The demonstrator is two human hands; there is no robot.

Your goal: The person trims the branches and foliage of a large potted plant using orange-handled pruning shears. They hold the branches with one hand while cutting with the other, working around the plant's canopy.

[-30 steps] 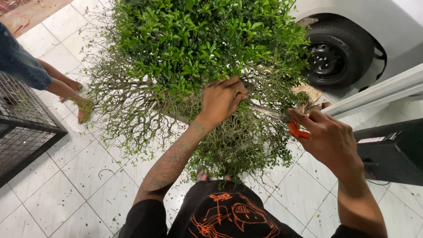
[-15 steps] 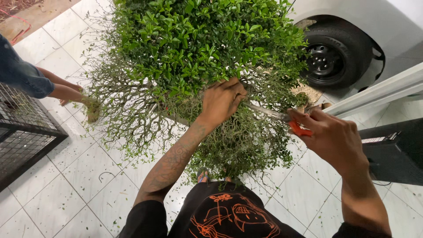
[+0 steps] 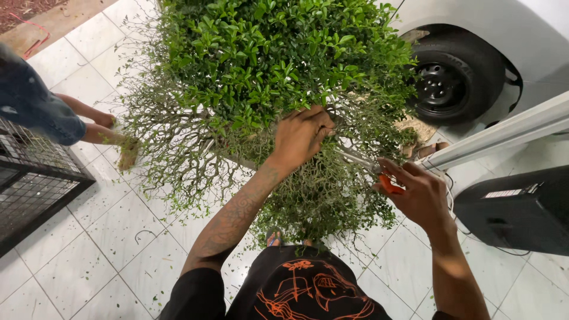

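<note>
A dense green bush (image 3: 267,65) with thin bare twigs at its lower edge fills the middle of the view. My left hand (image 3: 302,135) reaches into its lower foliage and grips a bunch of twigs. My right hand (image 3: 418,192) is closed around orange-handled shears (image 3: 379,173), whose metal blades point left into the twigs just below my left hand. The blade tips are hidden among the branches.
Another person's legs and bare feet (image 3: 121,148) stand at the left beside a black wire cage (image 3: 29,184). A car wheel (image 3: 453,80) is at the upper right, a black box (image 3: 521,207) and a white rail (image 3: 498,133) at the right. Leaf clippings litter the white tiles (image 3: 118,237).
The other person's feet have shifted a little to the right along the tiles. My hands stay on the twigs and shears almost where they were.
</note>
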